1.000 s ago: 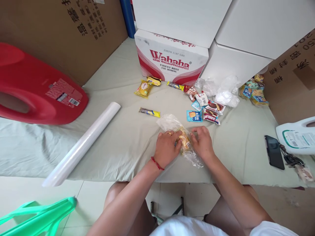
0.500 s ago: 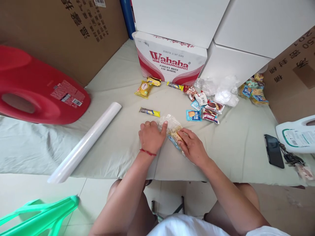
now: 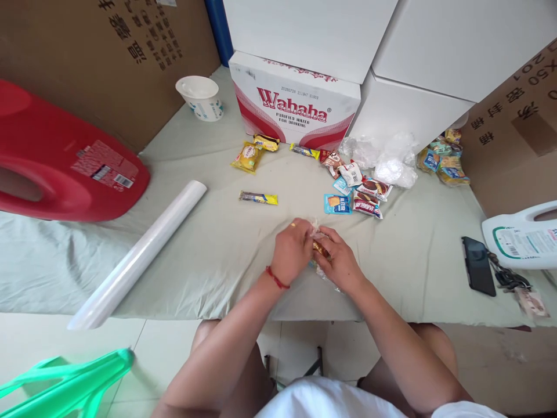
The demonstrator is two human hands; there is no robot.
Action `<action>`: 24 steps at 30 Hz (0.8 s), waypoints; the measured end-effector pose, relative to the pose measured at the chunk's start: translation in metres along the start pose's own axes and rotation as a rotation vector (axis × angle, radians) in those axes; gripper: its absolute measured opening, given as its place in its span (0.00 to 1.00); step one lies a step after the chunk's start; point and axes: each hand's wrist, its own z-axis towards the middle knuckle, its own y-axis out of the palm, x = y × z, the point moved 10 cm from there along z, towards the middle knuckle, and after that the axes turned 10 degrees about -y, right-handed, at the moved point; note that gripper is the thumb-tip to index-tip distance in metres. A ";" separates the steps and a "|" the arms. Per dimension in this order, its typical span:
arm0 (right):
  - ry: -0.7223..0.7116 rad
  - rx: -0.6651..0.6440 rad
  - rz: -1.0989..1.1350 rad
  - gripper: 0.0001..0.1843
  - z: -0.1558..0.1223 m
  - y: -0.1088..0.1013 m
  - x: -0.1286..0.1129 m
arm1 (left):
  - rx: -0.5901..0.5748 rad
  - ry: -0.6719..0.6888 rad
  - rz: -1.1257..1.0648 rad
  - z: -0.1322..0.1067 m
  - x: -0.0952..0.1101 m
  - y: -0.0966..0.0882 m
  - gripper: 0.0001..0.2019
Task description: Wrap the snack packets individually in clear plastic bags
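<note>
Both hands meet over the cloth-covered table (image 3: 217,249), near its front edge. My left hand (image 3: 293,249), with a ring and a red wrist string, is closed on the gathered top of a clear plastic bag of snacks (image 3: 321,251). My right hand (image 3: 342,262) wraps round the same bag from the right, fingers curled over it. The bag holds yellow-orange packets, mostly hidden by my fingers. A roll of clear film (image 3: 139,252) lies to the left of my hands.
Loose snack packets (image 3: 352,191) lie beyond my hands, with a yellow bar (image 3: 258,198) and crumpled plastic bags (image 3: 385,157). A Wahaha box (image 3: 296,104), white boxes, a paper cup (image 3: 200,97), a red jug (image 3: 65,162), a phone (image 3: 477,266) and a white jug (image 3: 522,235) ring the table.
The flattened bag has been gathered up: my left hand moved right from pressing the bag's open end, and both hands now close together round the bundled bag.
</note>
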 end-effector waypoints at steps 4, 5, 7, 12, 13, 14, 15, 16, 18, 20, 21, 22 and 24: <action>0.053 0.009 0.167 0.25 -0.004 -0.003 0.012 | -0.007 0.165 -0.036 -0.031 0.019 0.008 0.14; 0.084 0.028 0.208 0.26 -0.007 -0.008 0.017 | 0.002 0.143 -0.034 -0.032 0.016 0.009 0.16; 0.151 0.111 0.228 0.25 -0.018 -0.025 0.028 | 0.032 0.069 -0.002 -0.028 0.005 0.010 0.17; 0.308 0.085 -0.104 0.32 -0.058 -0.050 0.045 | 0.024 -0.040 0.183 -0.021 -0.001 0.025 0.14; 0.342 0.038 -0.148 0.34 -0.065 -0.046 0.047 | 0.035 -0.083 0.220 -0.021 -0.003 0.026 0.17; 0.367 0.002 -0.172 0.33 -0.071 -0.042 0.049 | 0.053 -0.131 0.250 -0.022 -0.006 0.025 0.22; 0.378 -0.020 -0.187 0.30 -0.074 -0.037 0.048 | 0.065 -0.173 0.275 -0.023 -0.009 0.024 0.26; 0.377 -0.030 -0.199 0.25 -0.076 -0.034 0.046 | 0.066 -0.204 0.295 -0.024 -0.012 0.023 0.28; 0.348 -0.019 -0.207 0.11 -0.075 -0.030 0.041 | 0.028 -0.221 0.308 -0.024 -0.015 0.024 0.26; 0.292 0.017 -0.192 0.02 -0.070 -0.032 0.034 | -0.036 -0.202 0.274 -0.024 -0.016 0.027 0.22; 0.265 0.039 -0.170 0.02 -0.068 -0.034 0.031 | -0.067 -0.195 0.234 -0.024 -0.016 0.028 0.21; 0.250 0.060 -0.135 0.02 -0.067 -0.037 0.029 | -0.090 -0.194 0.179 -0.025 -0.016 0.029 0.20; 0.288 0.084 -0.002 0.03 -0.069 -0.038 0.032 | -0.104 -0.194 0.065 -0.027 -0.015 0.029 0.19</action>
